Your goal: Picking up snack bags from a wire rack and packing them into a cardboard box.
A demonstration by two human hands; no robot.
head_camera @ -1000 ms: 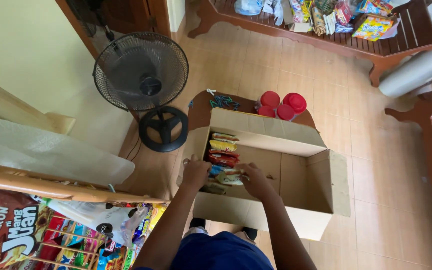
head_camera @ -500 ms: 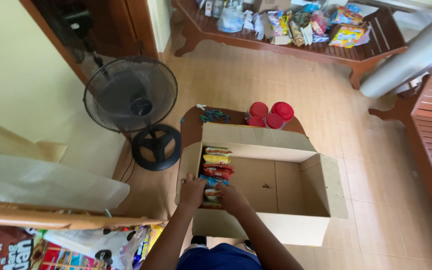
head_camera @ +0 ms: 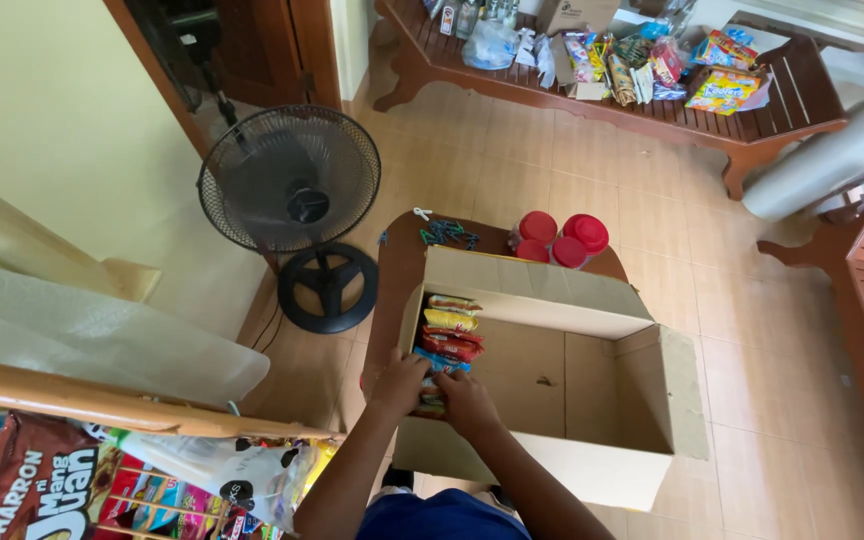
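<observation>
snack packets (head_camera: 449,340) stand in a row along the cardboard box (head_camera: 592,400) wall; left hand (head_camera: 399,381) and right hand (head_camera: 464,402) close around the nearest one; best to press it snug and upright.

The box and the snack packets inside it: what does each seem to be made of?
Box: looks like brown corrugated cardboard, matt, with folded flaps.
Snack packets: probably thin plastic film, glossy and brightly printed, stacked in a row by both hands.

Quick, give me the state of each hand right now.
Left hand: in the cardboard box, on the snack packets; grip cannot be told.
Right hand: beside it on the packets; grip cannot be told.
</observation>
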